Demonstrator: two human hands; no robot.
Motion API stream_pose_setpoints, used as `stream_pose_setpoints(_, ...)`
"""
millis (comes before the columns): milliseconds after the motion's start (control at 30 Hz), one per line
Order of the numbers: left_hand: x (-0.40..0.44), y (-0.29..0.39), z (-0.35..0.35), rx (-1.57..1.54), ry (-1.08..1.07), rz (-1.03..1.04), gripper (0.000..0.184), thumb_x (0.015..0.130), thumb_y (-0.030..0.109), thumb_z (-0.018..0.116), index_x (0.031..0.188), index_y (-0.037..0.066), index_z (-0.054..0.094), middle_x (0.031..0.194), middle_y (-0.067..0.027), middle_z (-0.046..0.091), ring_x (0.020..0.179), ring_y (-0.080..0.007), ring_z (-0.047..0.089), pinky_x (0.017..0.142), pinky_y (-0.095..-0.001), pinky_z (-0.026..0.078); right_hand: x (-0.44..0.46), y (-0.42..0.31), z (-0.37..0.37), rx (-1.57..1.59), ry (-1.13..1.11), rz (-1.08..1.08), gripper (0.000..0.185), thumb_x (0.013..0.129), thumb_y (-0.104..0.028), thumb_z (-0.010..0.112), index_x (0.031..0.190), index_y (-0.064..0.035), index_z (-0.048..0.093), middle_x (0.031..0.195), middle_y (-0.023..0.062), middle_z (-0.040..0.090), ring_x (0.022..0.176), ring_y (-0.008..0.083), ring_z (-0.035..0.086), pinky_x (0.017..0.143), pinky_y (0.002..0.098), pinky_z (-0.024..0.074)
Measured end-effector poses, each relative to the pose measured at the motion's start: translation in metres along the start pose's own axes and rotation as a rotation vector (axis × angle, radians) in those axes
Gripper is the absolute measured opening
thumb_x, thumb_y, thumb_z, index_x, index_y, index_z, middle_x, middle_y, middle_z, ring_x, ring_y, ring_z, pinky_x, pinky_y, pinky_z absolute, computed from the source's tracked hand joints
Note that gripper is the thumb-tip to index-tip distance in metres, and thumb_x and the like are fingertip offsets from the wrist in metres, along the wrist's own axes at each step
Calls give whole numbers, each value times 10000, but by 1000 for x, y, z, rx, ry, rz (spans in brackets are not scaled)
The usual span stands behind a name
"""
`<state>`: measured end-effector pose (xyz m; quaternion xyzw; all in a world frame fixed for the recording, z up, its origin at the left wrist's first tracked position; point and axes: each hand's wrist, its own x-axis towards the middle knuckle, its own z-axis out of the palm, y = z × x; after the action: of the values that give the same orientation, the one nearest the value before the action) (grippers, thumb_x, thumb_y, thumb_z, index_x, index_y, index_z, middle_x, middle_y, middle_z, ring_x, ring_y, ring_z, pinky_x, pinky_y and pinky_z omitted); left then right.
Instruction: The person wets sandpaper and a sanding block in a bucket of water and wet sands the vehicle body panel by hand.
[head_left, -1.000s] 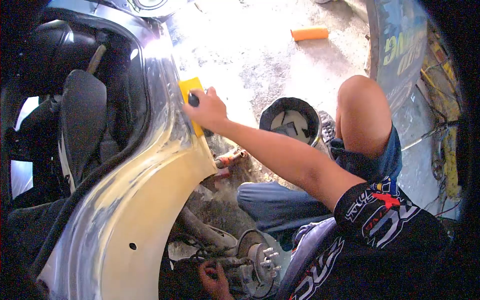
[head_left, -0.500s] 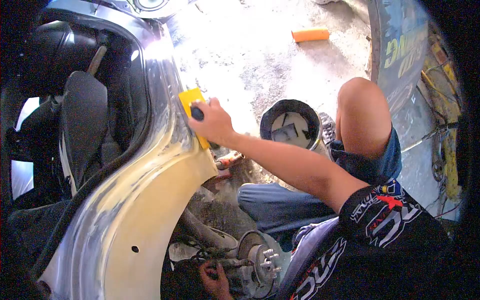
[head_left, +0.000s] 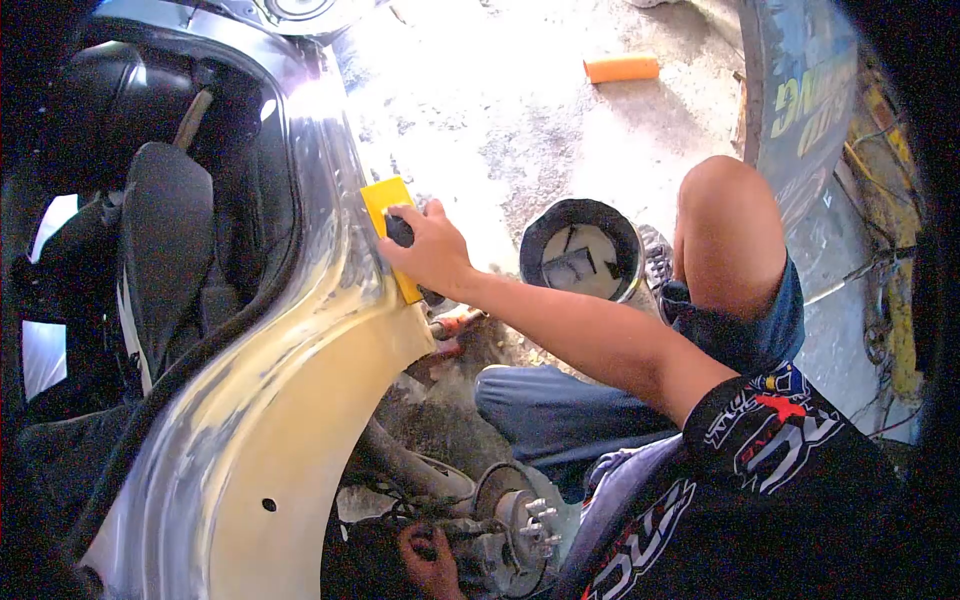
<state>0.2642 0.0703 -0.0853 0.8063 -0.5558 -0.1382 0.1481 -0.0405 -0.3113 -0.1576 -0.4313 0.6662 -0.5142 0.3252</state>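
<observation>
My right hand [head_left: 430, 250] grips the black knob of a long yellow sanding block [head_left: 407, 285]. The block lies along the edge of a car body panel [head_left: 290, 430], which has beige filler and patches of bare grey metal. Low in the view, inside the wheel arch, my left hand [head_left: 432, 565] is curled round something dark that I cannot make out, near a wheel hub with studs [head_left: 520, 525].
A black bucket [head_left: 632, 225] with grey pieces inside stands on the floor beside my shoe. Farther off lies an orange block [head_left: 622, 68]. The car's dark interior with a seat [head_left: 168, 230] is at left, and a lettered panel [head_left: 800, 100] stands at right.
My right hand and the yellow block have moved down along the panel edge, mostly in the first half second. My left hand has stayed in about the same place.
</observation>
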Motion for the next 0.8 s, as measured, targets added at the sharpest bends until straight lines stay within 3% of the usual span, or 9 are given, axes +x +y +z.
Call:
stream_pose_setpoints(167, -4, 12, -8, 98, -48, -91, 388, 839, 212, 791, 1158, 79, 613, 1097, -42, 646, 911, -187, 548, 876, -354, 465, 37, -7, 9, 34, 32, 74, 531, 812, -433, 668, 1260, -149, 675, 1110, 214, 557, 970, 376, 652, 885, 444, 534)
stream_pose_setpoints(367, -1, -2, -6, 44, -48, 28, 426, 831, 217, 800, 1184, 78, 606, 1106, -52, 645, 932, -196, 557, 901, -356, 465, 11, -1, 1, 70, 21, 55, 493, 816, -409, 677, 1226, -135, 679, 1085, 221, 573, 969, 376, 648, 888, 443, 533)
stream_pose_setpoints(567, -5, 20, -9, 113, -66, -137, 425, 842, 199, 797, 1193, 68, 595, 1166, -72, 635, 978, -221, 571, 923, -359, 465, 31, 2, 11, 52, 51, 31, 496, 810, -403, 687, 1231, -142, 682, 1100, 228, 583, 974, 370, 649, 882, 443, 537)
stream_pose_setpoints(667, -3, 14, -7, 61, -24, -11, 439, 842, 206, 801, 1199, 62, 591, 1150, -69, 633, 960, -207, 566, 909, -357, 467, 34, -8, 8, 50, 33, 67, 492, 813, -397, 691, 1239, -149, 686, 1090, 231, 576, 967, 373, 651, 877, 443, 538)
stream_pose_setpoints(800, 1, 12, -5, 91, -37, -50, 433, 856, 219, 803, 1198, 58, 592, 1149, -74, 635, 978, -209, 581, 915, -354, 470, 0, 0, -1, 73, 37, 17, 495, 816, -403, 693, 1242, -152, 685, 1069, 217, 573, 968, 372, 651, 873, 446, 538)
